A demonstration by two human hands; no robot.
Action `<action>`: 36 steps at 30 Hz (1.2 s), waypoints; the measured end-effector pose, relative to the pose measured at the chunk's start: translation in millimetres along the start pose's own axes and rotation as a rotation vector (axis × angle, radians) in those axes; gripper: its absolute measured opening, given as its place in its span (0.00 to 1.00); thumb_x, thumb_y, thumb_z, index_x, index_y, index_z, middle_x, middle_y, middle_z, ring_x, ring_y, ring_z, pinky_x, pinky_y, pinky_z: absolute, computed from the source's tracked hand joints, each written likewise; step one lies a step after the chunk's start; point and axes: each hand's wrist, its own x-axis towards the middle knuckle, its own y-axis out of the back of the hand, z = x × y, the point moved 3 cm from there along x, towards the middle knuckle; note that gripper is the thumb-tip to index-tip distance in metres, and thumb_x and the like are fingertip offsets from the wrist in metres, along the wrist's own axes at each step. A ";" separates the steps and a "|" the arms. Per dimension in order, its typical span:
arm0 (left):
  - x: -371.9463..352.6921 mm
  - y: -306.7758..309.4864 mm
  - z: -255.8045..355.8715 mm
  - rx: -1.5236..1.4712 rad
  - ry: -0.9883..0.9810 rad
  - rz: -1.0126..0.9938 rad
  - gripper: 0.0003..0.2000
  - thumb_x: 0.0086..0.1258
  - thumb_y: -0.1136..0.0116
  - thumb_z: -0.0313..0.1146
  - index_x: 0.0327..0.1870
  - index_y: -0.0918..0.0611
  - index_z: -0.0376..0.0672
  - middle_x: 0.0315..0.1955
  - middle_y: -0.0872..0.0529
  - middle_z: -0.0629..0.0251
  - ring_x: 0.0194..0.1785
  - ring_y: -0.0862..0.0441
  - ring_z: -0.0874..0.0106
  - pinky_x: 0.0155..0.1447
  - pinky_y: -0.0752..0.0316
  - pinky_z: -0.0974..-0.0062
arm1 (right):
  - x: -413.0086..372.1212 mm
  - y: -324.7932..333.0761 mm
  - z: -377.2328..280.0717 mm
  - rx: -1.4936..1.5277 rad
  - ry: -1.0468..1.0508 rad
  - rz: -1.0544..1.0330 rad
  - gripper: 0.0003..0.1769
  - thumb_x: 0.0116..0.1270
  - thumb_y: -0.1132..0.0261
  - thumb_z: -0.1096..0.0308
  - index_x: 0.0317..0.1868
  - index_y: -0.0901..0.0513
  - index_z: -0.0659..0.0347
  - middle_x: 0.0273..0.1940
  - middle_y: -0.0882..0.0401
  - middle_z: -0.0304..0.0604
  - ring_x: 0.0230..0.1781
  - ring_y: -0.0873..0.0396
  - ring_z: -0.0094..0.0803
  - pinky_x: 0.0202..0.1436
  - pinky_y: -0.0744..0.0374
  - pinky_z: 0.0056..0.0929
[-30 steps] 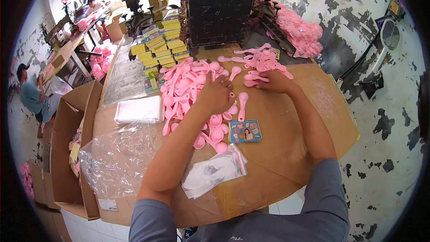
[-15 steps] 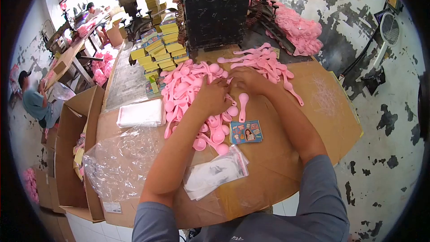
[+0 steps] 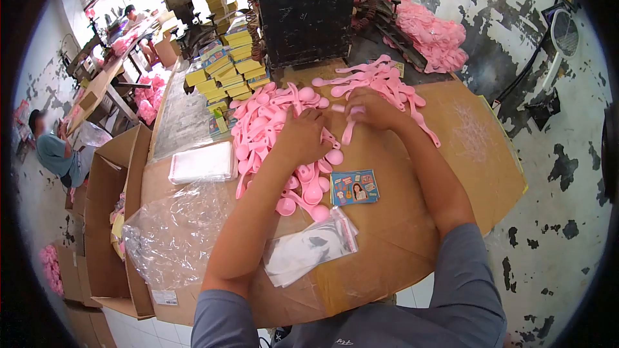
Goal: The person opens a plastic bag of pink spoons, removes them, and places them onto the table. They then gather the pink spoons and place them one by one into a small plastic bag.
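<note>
A heap of pink plastic spoons [image 3: 264,122] covers the middle of the cardboard-covered table [image 3: 451,174]. My left hand [image 3: 303,136] rests on the heap's right edge, its fingers closed around a bunch of spoons whose handles stick out toward the right. Just beside it, my right hand [image 3: 373,108] pinches a single pink spoon [image 3: 348,132] that hangs down from its fingers. A second, looser pile of spoons [image 3: 387,84] lies behind the right hand. A small printed card [image 3: 353,188] lies flat in front of both hands.
Small clear bags [image 3: 309,248] and a large crumpled plastic bag [image 3: 171,232] lie near me. A white stack [image 3: 203,161], yellow boxes [image 3: 225,71] and a black machine [image 3: 303,13] stand behind. An open carton [image 3: 109,206] stands left; a seated person [image 3: 55,151] is beyond.
My right hand came back from the far-right pile toward my left hand and picked up the spoon that lay above the card. The left hand stayed on the heap.
</note>
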 end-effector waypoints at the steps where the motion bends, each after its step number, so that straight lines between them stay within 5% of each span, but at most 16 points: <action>1: -0.6 -1.3 0.0 0.005 -0.001 0.006 0.35 0.61 0.35 0.46 0.70 0.23 0.41 0.66 0.20 0.55 0.73 0.27 0.61 0.80 0.45 0.36 | -1.0 3.0 4.3 -0.083 0.028 0.143 0.13 0.57 0.26 0.72 0.45 0.12 0.57 0.48 0.16 0.44 0.55 0.23 0.46 0.61 0.25 0.45; 4: -0.9 -1.4 -1.0 -0.001 -0.007 0.020 0.35 0.61 0.35 0.47 0.71 0.23 0.41 0.70 0.22 0.55 0.75 0.29 0.61 0.80 0.46 0.36 | -4.2 1.4 1.5 -0.561 -0.157 0.390 0.15 0.57 0.28 0.73 0.47 0.12 0.58 0.54 0.17 0.47 0.60 0.23 0.47 0.64 0.25 0.45; 7: -1.8 2.4 1.0 -0.038 -0.008 0.032 0.36 0.62 0.35 0.48 0.71 0.23 0.41 0.72 0.24 0.56 0.77 0.30 0.60 0.80 0.45 0.36 | 9.4 -5.8 -9.0 -0.214 0.068 0.450 0.20 0.58 0.31 0.75 0.54 0.14 0.59 0.61 0.19 0.52 0.66 0.24 0.48 0.69 0.27 0.45; 10: -4.3 7.9 2.3 -0.015 -0.007 0.057 0.36 0.61 0.34 0.49 0.71 0.24 0.42 0.73 0.25 0.56 0.78 0.31 0.60 0.80 0.45 0.36 | 17.8 -32.9 4.6 -0.185 -0.097 0.191 0.27 0.59 0.35 0.76 0.62 0.19 0.59 0.67 0.23 0.54 0.71 0.28 0.49 0.74 0.29 0.46; 13: -3.0 6.2 -1.1 0.002 -0.008 0.060 0.36 0.61 0.33 0.50 0.71 0.23 0.43 0.72 0.25 0.55 0.77 0.30 0.58 0.80 0.45 0.36 | 26.5 -32.7 3.9 -0.312 -0.140 0.173 0.28 0.65 0.37 0.77 0.67 0.21 0.59 0.67 0.23 0.54 0.72 0.28 0.51 0.74 0.28 0.48; 16: -2.4 7.2 0.1 -0.059 0.003 0.015 0.35 0.60 0.32 0.50 0.68 0.21 0.42 0.70 0.22 0.54 0.75 0.28 0.56 0.80 0.45 0.36 | 51.3 -20.9 -29.9 0.051 -0.008 0.221 0.28 0.66 0.37 0.77 0.68 0.21 0.59 0.68 0.23 0.54 0.73 0.29 0.52 0.74 0.27 0.46; 19: -2.8 15.6 1.3 -0.109 0.016 -0.021 0.33 0.59 0.32 0.50 0.65 0.19 0.41 0.67 0.20 0.53 0.74 0.26 0.56 0.80 0.45 0.36 | 65.7 -35.0 -42.4 -0.084 0.024 0.187 0.28 0.67 0.40 0.80 0.68 0.21 0.55 0.65 0.20 0.50 0.69 0.26 0.53 0.72 0.27 0.46; 24: -6.9 17.3 -1.1 -0.058 0.027 0.018 0.35 0.58 0.31 0.52 0.65 0.18 0.41 0.65 0.18 0.53 0.74 0.26 0.56 0.80 0.45 0.35 | 71.5 -34.3 -18.3 0.167 -0.034 0.133 0.24 0.68 0.37 0.78 0.65 0.19 0.57 0.56 0.16 0.52 0.56 0.18 0.50 0.60 0.21 0.42; 36: -6.4 13.2 -3.3 0.049 0.102 -0.001 0.41 0.58 0.33 0.59 0.73 0.24 0.48 0.73 0.27 0.44 0.81 0.37 0.48 0.81 0.50 0.33 | 54.5 -15.4 -0.8 0.162 -0.136 0.087 0.20 0.66 0.33 0.73 0.60 0.16 0.59 0.46 0.13 0.54 0.43 0.14 0.46 0.49 0.18 0.40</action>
